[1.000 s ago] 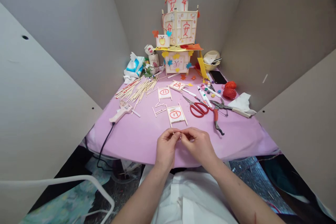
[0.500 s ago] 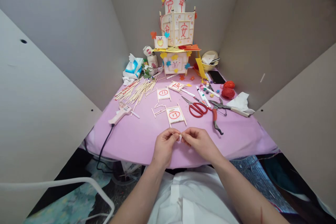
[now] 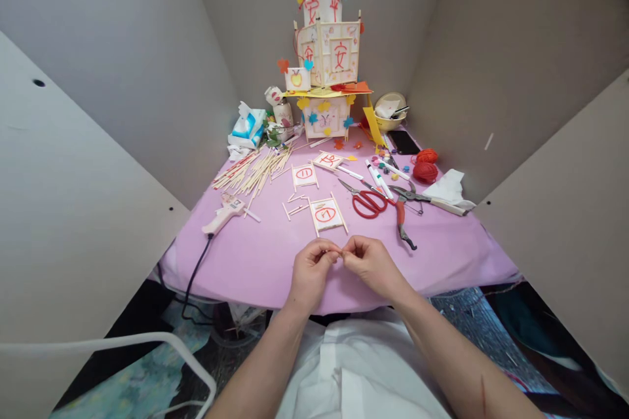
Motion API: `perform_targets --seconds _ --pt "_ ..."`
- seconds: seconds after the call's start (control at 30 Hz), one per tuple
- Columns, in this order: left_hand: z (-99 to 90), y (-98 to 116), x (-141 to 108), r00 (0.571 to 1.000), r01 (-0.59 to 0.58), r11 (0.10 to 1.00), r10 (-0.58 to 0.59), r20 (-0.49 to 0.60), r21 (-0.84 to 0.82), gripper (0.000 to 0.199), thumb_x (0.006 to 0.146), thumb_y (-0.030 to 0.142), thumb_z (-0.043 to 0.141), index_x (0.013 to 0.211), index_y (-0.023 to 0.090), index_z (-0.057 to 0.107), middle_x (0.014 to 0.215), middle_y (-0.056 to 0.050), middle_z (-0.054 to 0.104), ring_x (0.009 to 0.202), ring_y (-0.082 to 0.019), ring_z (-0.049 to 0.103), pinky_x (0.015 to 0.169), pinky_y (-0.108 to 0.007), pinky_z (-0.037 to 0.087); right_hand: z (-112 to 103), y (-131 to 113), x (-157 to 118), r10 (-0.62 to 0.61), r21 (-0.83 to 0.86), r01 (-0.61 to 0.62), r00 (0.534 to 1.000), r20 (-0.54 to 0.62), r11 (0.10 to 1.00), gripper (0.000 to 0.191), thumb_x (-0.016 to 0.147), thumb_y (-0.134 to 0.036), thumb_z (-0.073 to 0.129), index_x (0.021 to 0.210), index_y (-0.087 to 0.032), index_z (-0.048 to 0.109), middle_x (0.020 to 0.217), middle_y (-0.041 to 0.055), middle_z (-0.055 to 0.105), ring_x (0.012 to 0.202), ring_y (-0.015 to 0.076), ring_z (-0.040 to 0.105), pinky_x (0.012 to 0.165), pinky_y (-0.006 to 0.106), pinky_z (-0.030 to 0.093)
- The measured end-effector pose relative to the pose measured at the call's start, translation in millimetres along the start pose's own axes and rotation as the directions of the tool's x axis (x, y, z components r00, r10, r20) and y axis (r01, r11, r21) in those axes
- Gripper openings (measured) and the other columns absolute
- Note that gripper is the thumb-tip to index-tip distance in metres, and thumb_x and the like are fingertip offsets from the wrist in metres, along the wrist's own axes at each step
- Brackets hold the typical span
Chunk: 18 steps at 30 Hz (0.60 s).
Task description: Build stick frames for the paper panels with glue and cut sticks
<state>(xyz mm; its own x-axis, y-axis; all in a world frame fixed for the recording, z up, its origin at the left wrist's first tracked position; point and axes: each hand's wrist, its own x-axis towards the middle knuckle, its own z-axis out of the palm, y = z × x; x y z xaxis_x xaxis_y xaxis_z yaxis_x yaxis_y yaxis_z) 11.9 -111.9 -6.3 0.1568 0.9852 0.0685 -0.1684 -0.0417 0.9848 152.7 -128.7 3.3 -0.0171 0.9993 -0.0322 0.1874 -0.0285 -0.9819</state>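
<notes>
My left hand (image 3: 310, 270) and my right hand (image 3: 371, 265) meet fingertip to fingertip above the front of the pink-covered table (image 3: 236, 268). Both are closed in a pinch; whatever lies between the fingertips is too small and hidden to name. Just beyond them lies a small stick frame with a white panel and red drawing (image 3: 325, 215). Short stick pieces (image 3: 296, 209) are at its left. Two more framed panels, one (image 3: 305, 175) at the left and one (image 3: 327, 160) at the right, lie farther back.
A decorated paper lantern tower (image 3: 327, 59) stands at the back. Thin sticks (image 3: 263, 170) and a glue gun (image 3: 225, 216) lie left. Red-handled scissors (image 3: 368, 203), pliers (image 3: 401, 222), markers (image 3: 378, 178), red yarn (image 3: 425, 172) and a phone (image 3: 403, 142) are right.
The small pale piece that showed between my fingertips is now hidden. My fingertips have come closer together, and the whole view has shifted slightly.
</notes>
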Motion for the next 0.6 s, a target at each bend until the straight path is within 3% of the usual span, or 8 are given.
perform_targets --seconds 0.1,0.2,0.3,0.4,0.43,0.5,0.57,0.6 --pt "-1.7 -1.1 -0.6 0.998 -0.040 0.999 0.039 0.046 0.011 0.008 0.071 0.013 0.065 0.067 0.018 0.070 0.074 -0.002 0.061 0.073 -0.014 0.054 0.072 -0.024 0.042 0.9 1.7 0.7 0.145 0.256 -0.178 0.979 0.141 0.950 0.010 0.067 -0.024 0.055 0.060 -0.018 0.049 0.050 -0.0067 0.045 0.046 0.0062 0.035 0.043 0.019 0.025" --pt "-4.3 -1.7 -1.8 0.992 -0.062 0.998 0.064 0.106 -0.024 0.007 0.073 0.015 0.065 0.067 0.018 0.070 0.074 -0.003 0.060 0.073 -0.015 0.054 0.074 -0.025 0.042 1.0 2.0 -0.3 0.247 0.457 -0.385 0.910 0.335 0.802 0.012 0.064 -0.023 0.056 0.061 -0.018 0.046 0.048 -0.0077 0.041 0.043 0.0042 0.028 0.040 0.017 0.016" --pt "-6.7 -1.0 -3.2 0.986 -0.046 0.997 0.056 0.156 -0.067 0.007 0.073 0.019 0.068 0.066 0.018 0.069 0.073 -0.004 0.060 0.074 -0.015 0.055 0.075 -0.026 0.042 0.7 1.2 -1.4 0.252 0.518 -0.514 0.833 0.493 0.684 0.015 0.064 -0.023 0.059 0.064 -0.018 0.045 0.048 -0.0093 0.036 0.043 0.0032 0.021 0.041 0.017 0.010" --pt "-9.0 0.4 -3.5 0.981 -0.015 0.996 0.032 0.190 -0.091 0.009 0.072 0.023 0.070 0.065 0.018 0.069 0.072 -0.004 0.060 0.072 -0.015 0.055 0.073 -0.027 0.043 2.0 1.6 -2.6 0.235 0.505 -0.566 0.784 0.575 0.652 0.018 0.066 -0.025 0.059 0.066 -0.019 0.042 0.050 -0.0104 0.030 0.043 0.0035 0.017 0.041 0.017 0.008" --pt "-9.6 0.8 -3.1 0.980 -0.013 0.995 0.032 0.195 -0.095 0.009 0.072 0.023 0.070 0.065 0.018 0.069 0.072 -0.004 0.060 0.071 -0.015 0.055 0.073 -0.026 0.043 2.9 2.2 -3.2 0.231 0.498 -0.557 0.787 0.572 0.665 0.018 0.068 -0.026 0.058 0.067 -0.019 0.042 0.050 -0.0103 0.029 0.043 0.0038 0.017 0.041 0.017 0.009" --pt "-10.3 1.1 -1.7 0.983 -0.020 0.996 0.034 0.178 -0.082 0.007 0.071 0.022 0.070 0.066 0.018 0.069 0.072 -0.003 0.061 0.071 -0.014 0.055 0.072 -0.025 0.043 5.3 4.1 -4.7 0.217 0.476 -0.440 0.865 0.451 0.762 0.015 0.071 -0.028 0.056 0.068 -0.019 0.044 0.051 -0.0090 0.034 0.043 0.0047 0.022 0.040 0.018 0.014" --pt "-9.7 0.6 0.1 0.993 0.007 0.999 -0.003 0.114 -0.036 0.003 0.071 0.021 0.070 0.072 0.019 0.071 0.074 -0.002 0.062 0.070 -0.013 0.055 0.070 -0.024 0.043 7.6 6.6 -6.3 0.129 0.355 -0.185 0.976 0.174 0.917 0.014 0.074 -0.028 0.055 0.067 -0.019 0.047 0.054 -0.0061 0.042 0.046 0.0064 0.032 0.043 0.019 0.024" --pt "-8.8 0.1 0.8 0.997 0.039 0.999 -0.038 0.074 -0.011 0.007 0.071 0.021 0.070 0.077 0.019 0.072 0.075 -0.001 0.063 0.069 -0.012 0.055 0.070 -0.023 0.043 8.5 8.1 -7.1 0.042 0.236 -0.047 0.999 0.029 0.971 0.014 0.075 -0.028 0.056 0.067 -0.019 0.049 0.057 -0.0045 0.046 0.049 0.0075 0.037 0.046 0.020 0.029"
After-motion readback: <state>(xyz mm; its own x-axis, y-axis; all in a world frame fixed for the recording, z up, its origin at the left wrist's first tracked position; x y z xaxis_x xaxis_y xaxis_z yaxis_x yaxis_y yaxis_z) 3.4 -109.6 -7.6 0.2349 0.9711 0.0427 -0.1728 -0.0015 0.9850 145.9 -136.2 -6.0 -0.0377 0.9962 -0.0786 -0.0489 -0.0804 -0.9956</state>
